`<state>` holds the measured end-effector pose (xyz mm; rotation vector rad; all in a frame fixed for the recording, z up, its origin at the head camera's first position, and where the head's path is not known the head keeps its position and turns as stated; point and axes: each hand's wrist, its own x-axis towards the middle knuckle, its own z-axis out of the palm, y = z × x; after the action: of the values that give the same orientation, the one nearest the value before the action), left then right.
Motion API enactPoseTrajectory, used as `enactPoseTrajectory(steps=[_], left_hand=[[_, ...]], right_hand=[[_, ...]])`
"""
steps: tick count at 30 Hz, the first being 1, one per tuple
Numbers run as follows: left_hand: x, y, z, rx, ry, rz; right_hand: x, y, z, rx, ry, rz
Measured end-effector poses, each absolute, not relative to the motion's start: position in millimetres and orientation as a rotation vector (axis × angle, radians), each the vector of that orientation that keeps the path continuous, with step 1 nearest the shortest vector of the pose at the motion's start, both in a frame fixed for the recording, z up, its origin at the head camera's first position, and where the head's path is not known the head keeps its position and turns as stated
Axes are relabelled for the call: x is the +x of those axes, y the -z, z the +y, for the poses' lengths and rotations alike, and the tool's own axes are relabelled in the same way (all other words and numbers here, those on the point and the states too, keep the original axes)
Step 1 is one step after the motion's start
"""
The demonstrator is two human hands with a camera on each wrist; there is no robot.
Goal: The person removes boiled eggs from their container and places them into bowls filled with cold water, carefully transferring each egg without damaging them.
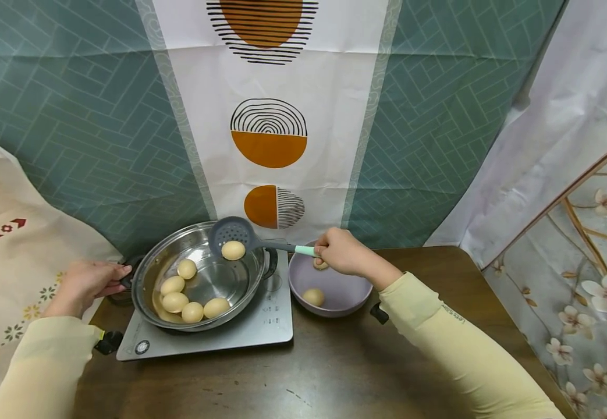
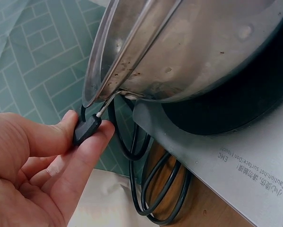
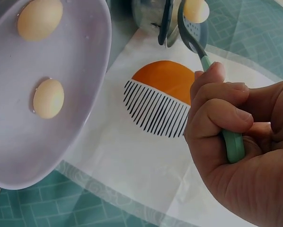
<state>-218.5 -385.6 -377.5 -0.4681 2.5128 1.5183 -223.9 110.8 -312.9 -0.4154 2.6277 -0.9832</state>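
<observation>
My right hand point(image 1: 342, 251) grips the mint-green handle of a grey slotted skimmer point(image 1: 231, 228). One egg point(image 1: 233, 251) lies in the skimmer's bowl, held above the right part of a steel pan point(image 1: 148, 256). Inside the pan several eggs point(image 1: 175, 302) gather toward the left and front. My left hand point(image 1: 87, 283) pinches the pan's black side handle point(image 2: 87, 128) between thumb and fingers. To the right of the pan stands a lilac bowl point(image 1: 329, 299) with two eggs; one egg point(image 3: 48, 98) shows whole in the right wrist view.
The pan sits on a silver induction cooker point(image 1: 209, 343) with printed warnings. Black cable point(image 2: 153, 198) loops beside it at the left. A brown wooden table point(image 1: 334, 366) carries everything, and a patterned cloth point(image 1: 293, 81) hangs directly behind.
</observation>
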Motion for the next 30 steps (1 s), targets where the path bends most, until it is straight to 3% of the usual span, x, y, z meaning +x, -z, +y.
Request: enactPoseTrajectory(steps=[30], left_hand=[[-219,375,-383,-0.491,-1.473,2.559]], right_hand=[[-224,306,158,-0.326,0.981,2.644]])
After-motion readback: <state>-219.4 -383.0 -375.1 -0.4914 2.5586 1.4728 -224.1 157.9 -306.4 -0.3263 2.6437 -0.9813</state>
